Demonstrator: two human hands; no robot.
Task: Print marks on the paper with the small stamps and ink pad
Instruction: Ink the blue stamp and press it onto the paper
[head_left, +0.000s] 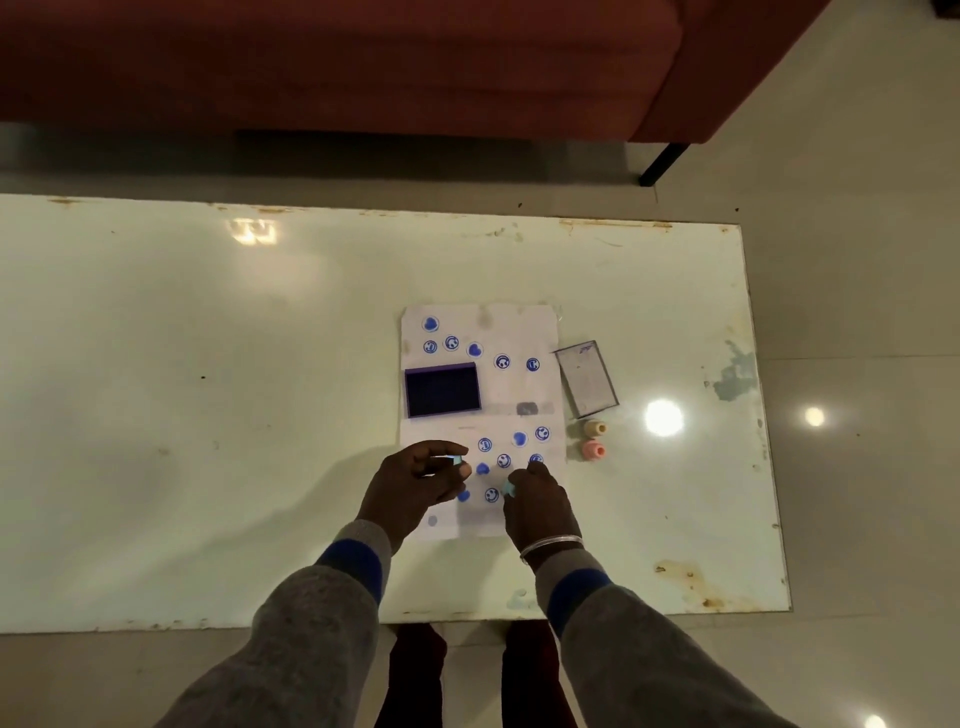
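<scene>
The paper (498, 397) lies flat on the tabletop (208, 364), right of centre and near the front edge. It carries blue marks (503, 361), hearts and round faces, in one group at the far end and another at the near end. The ink pad (442, 389) sits open on the paper's left half, between the two groups.

The left hand (415, 483) hovers over the near left corner of the sheet, its curled fingers pinching a pale blue piece (456, 460). The right hand (537, 501), with a bangle (550, 545) at the wrist, is just beside it over the near marks and pinches a second pale blue piece (509, 488) at the thumb side. Which is the stamp body and which its cap cannot be told.

Off the paper's right edge lie the clear lid (587, 379), then a yellow stamp (595, 428) and a pink stamp (593, 450) on their sides, one next to the other. A red sofa (363, 62) stands beyond the tabletop.

Assessment: the work is well advanced, and the step in hand appears to be separating or rejoining a stamp and its cap. If the stamp is being opened, the next move calls for pressing its face squarely onto the pad, then onto a bare patch of paper. Bare space remains mainly in the middle band and right of the pad.
</scene>
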